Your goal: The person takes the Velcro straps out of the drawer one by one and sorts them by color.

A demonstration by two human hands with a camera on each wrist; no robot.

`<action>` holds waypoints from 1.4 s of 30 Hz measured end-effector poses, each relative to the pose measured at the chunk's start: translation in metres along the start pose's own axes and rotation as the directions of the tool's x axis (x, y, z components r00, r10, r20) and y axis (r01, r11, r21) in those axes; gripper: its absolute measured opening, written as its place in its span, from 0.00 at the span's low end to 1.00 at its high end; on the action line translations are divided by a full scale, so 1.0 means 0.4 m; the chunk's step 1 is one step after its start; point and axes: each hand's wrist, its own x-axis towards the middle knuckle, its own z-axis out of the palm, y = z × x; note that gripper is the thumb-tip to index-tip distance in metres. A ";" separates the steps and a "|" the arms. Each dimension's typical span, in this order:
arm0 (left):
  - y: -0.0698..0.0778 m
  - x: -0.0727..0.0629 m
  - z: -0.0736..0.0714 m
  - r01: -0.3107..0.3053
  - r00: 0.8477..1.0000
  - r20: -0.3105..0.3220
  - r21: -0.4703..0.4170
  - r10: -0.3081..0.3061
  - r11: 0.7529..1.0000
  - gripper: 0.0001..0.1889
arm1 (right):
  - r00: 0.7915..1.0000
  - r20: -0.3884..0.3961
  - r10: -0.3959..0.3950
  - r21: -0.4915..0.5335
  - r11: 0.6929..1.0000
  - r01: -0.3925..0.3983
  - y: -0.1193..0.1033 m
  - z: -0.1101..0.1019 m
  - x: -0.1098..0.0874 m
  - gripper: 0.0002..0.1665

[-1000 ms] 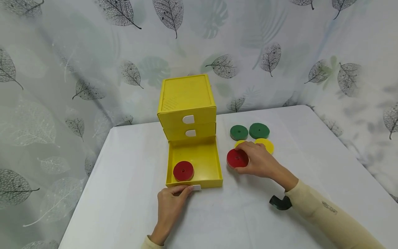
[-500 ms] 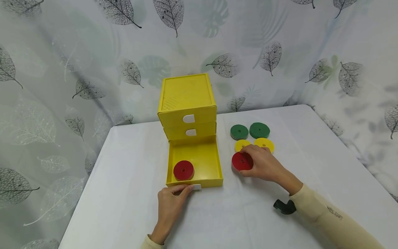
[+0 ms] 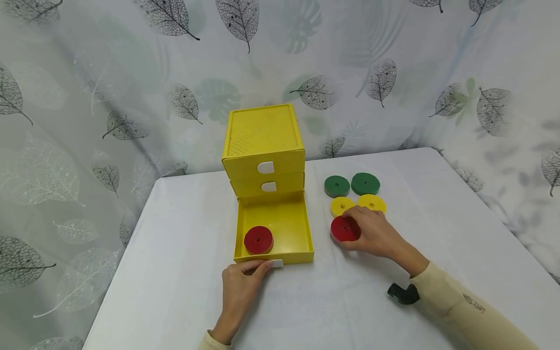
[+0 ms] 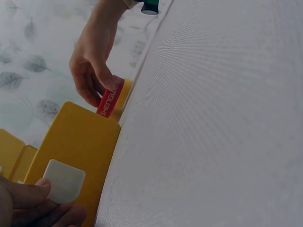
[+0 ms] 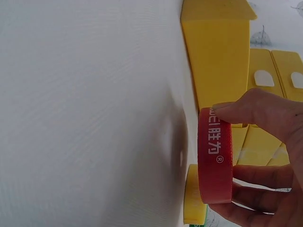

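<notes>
My left hand (image 3: 242,287) pinches the white pull tab (image 4: 65,181) on the front of the bottom drawer (image 3: 292,228), which is pulled out. One red roll of tape (image 3: 258,239) lies flat inside, near the drawer's front left. To the right of the drawer, my right hand (image 3: 376,233) grips a second red roll of tape (image 3: 344,229) between thumb and fingers. White lettering shows on that roll's edge in both wrist views. Just beyond it lie two yellow rolls (image 3: 341,206), the right one partly hidden by my right hand.
The yellow drawer unit (image 3: 264,131) stands at the back, its two upper drawers closed. Two green rolls (image 3: 365,183) sit behind the yellow ones on the white table (image 3: 175,253). A dark curved object (image 3: 403,294) is by the right sleeve. Leaf-patterned cloth hangs behind.
My right hand has moved slightly right and toward me with the red roll, bringing the left yellow roll more into view. The left hand and drawer have stayed put.
</notes>
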 end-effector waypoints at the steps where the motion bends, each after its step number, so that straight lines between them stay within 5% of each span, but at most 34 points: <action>1: 0.000 0.000 0.000 0.000 1.000 0.001 -0.001 0.000 1.000 0.06 | 1.000 0.004 0.005 0.000 1.000 -0.005 0.001 0.001 -0.001 0.38; 42: -0.001 0.001 -0.002 0.008 1.000 0.002 -0.006 -0.008 1.000 0.07 | 0.995 0.055 0.086 0.030 0.996 -0.087 0.031 0.018 -0.013 0.42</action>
